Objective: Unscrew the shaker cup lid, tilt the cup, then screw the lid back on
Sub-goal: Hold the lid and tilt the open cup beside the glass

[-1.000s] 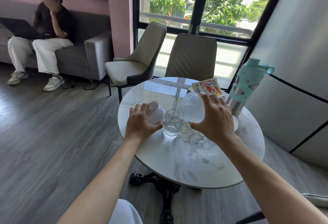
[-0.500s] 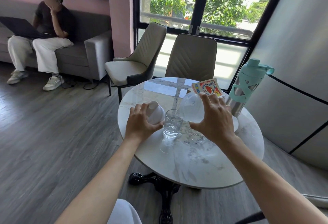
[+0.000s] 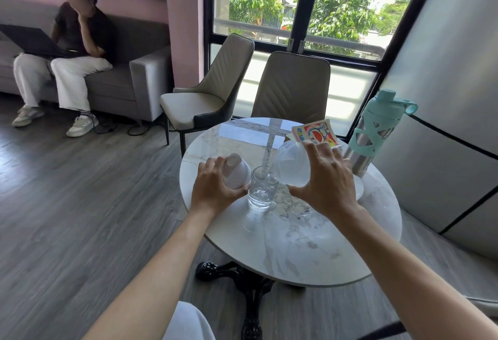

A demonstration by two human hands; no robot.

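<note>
Tilting toward the drinking glass (image 3: 262, 188) at the table's (image 3: 310, 253) middle, the clear shaker cup (image 3: 291, 167) is gripped by the right hand (image 3: 327, 183), fingers wrapped over its far side. The white lid (image 3: 237, 172) is clasped in the left hand (image 3: 213, 188), just left of the glass. A teal bottle (image 3: 374, 135) is seen at the far right.

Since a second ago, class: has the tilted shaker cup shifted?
No. The shaker cup in the right hand keeps the same tilt and place, leaning toward the glass on the table, with no visible shift against it.
</note>
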